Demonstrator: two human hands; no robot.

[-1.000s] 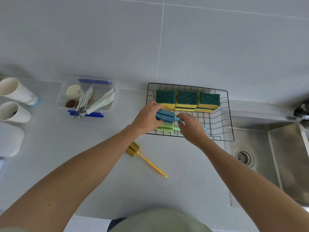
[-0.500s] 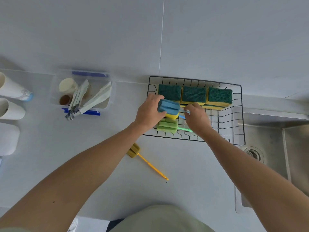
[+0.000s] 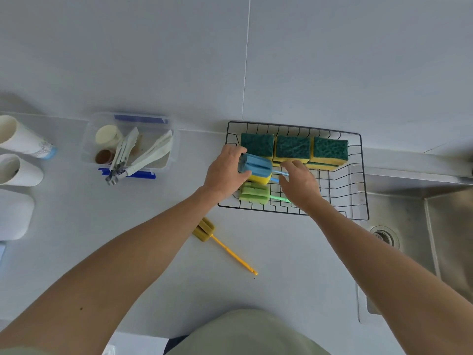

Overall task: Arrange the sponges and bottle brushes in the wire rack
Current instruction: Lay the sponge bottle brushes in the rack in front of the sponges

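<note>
Wire rack [image 3: 363,175] back row blocked by three green-yellow sponges [image 3: 293,147] – left front crowded by blue brush head [image 3: 254,166], green brush head [image 3: 254,192], both hands. Right half of rack bare wire. Counter open around yellow brush [image 3: 225,245].

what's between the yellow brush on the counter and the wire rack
Only bare counter lies between the yellow brush and the wire rack, as the head view shows.

A kitchen: a steel sink [image 3: 435,226] with drain at right, tiled wall [image 3: 230,60], pale bench [image 3: 153,265], scouring sponges [image 3: 293,147] racked.
</note>
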